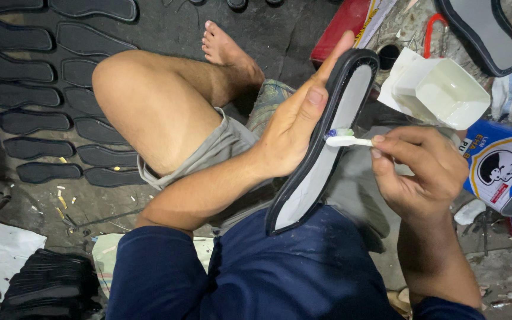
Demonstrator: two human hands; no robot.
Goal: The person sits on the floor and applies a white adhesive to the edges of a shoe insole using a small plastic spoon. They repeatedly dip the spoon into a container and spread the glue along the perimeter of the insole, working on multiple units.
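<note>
Over the dark floor (pixel 167 24), the left hand (pixel 294 127) holds a sole (pixel 321 160), long axis steeply diagonal.

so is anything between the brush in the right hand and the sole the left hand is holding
Nothing visible. The right hand holds the small brush with its bristle end already against the pale inner face of the shoe sole, which the left hand grips along its edge.

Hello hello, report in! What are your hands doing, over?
Left hand holding black-rimmed shoe sole upright. Right hand pinching small brush, bristles on sole's pale inner face. White cup just beyond; nothing blocking.
</note>
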